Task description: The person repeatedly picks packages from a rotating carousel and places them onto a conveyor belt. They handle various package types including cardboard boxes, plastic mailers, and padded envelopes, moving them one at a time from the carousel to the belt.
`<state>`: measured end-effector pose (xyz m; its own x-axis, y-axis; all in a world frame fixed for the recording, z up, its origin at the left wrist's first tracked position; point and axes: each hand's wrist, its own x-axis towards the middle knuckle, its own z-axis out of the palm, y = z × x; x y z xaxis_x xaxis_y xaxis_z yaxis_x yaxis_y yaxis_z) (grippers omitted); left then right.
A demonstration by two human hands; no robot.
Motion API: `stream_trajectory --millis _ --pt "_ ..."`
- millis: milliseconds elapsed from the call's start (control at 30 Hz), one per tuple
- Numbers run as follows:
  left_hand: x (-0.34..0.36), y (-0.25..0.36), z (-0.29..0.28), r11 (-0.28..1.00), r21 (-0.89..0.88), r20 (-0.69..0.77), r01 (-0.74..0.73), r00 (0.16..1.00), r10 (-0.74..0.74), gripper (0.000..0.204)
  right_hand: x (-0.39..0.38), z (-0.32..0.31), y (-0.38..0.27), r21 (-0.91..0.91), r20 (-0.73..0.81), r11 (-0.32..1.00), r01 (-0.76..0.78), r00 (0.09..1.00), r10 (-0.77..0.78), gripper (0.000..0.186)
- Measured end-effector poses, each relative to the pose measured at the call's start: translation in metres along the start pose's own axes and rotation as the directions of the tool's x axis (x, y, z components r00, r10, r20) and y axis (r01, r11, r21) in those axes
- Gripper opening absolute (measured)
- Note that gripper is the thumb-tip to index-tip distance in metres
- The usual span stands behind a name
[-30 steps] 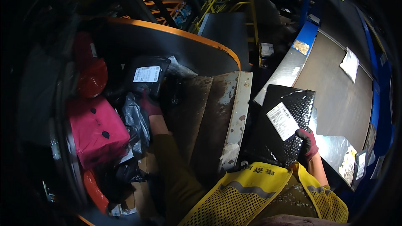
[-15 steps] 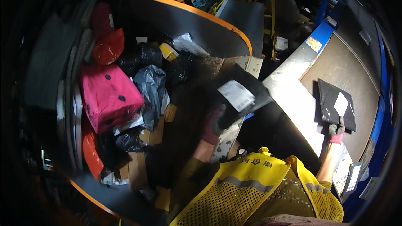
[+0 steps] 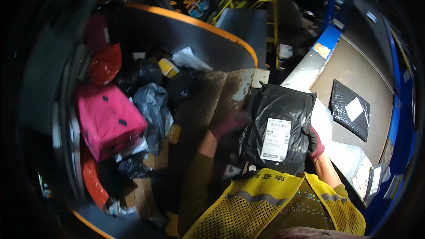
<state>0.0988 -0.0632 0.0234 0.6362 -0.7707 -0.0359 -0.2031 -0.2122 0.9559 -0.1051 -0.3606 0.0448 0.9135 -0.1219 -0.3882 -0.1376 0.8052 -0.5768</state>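
Half hidden, the right hand (image 3: 313,143) clasps a black parcel (image 3: 278,126); the left hand (image 3: 228,124) is blurred, grip unclear.

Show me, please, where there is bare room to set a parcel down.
The brown belt is bare between the bubble parcel and the blue rail; the rusty metal panel is bare between the left hand and the orange-rimmed wall. The left side is crowded: pink parcel, grey bag, cartons.

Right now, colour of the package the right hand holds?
Black package, white label; best in head view.
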Motion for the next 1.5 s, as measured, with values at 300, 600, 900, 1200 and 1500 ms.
stream_trajectory --millis 300,600,900,1200,1500 --pt "0.175 -0.084 -0.245 0.263 0.323 -0.922 0.909 0.24 0.305 0.102 0.001 -0.053 0.014 -0.902 0.25 0.282 0.326 0.929 -0.273 0.026" --pt "0.153 -0.099 -0.271 -0.26 0.767 -0.642 0.587 0.712 -0.285 0.036 -0.039 -0.104 -0.035 0.143 -0.373 0.928 0.344 0.887 -0.271 0.018" --pt "0.06 -0.058 -0.078 0.865 0.424 -0.68 0.267 0.725 0.109 0.034 -0.029 -0.159 -0.107 -0.312 -0.246 0.568 0.762 0.512 -0.823 0.021" --pt "-0.013 0.05 0.11 0.488 0.8 0.012 -0.349 0.823 0.569 0.036 0.016 0.01 0.018 0.156 0.366 0.966 -0.205 0.921 0.136 0.064" --pt "0.023 -0.106 -0.06 0.887 0.141 -0.835 0.44 0.534 -0.132 0.032 0.044 0.01 0.025 -0.527 -0.118 0.849 -0.035 0.992 -0.032 0.032"
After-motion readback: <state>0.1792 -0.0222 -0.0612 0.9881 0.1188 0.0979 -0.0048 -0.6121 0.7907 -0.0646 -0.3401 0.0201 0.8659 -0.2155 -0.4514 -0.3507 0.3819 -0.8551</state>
